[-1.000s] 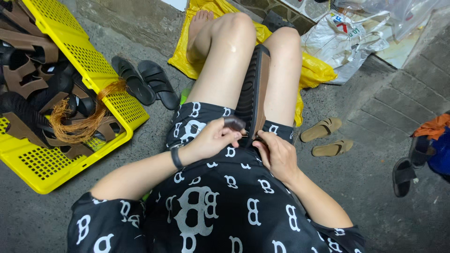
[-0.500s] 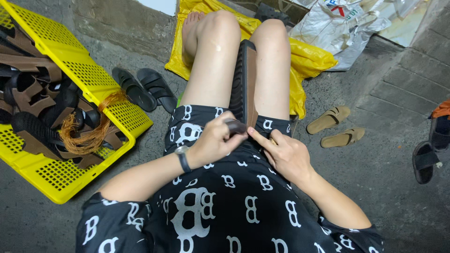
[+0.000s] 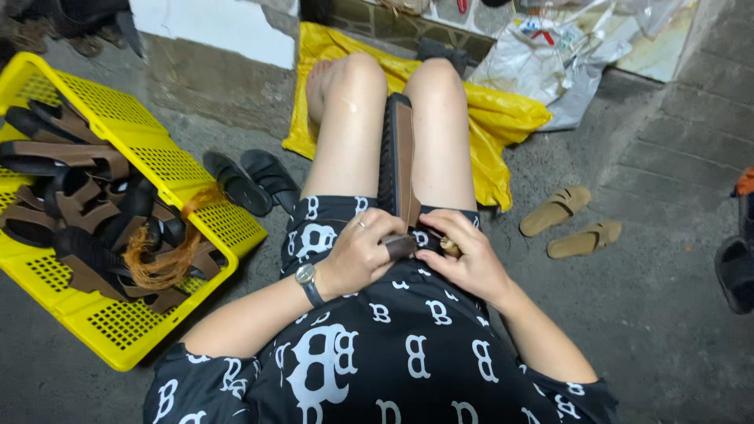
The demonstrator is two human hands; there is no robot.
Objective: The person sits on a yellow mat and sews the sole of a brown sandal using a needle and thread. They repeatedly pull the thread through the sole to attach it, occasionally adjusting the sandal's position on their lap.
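We sit on the ground, sandal [image 3: 397, 165] wedged upright between our knees; left hand [image 3: 363, 255] closed around a dark tool handle [image 3: 400, 246] at the heel end; right hand [image 3: 465, 255] curled, pressing the strap there; judged mid-fastening; next needs steady pressure.

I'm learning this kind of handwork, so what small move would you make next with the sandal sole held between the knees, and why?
Probably press the strap end down with the left hand, keeping the right hand steady. The sandal sole stands on edge between the knees, both hands meet at its near end, and a small wooden-handled tool shows at the right fingers. What exactly is being fixed there is hidden.
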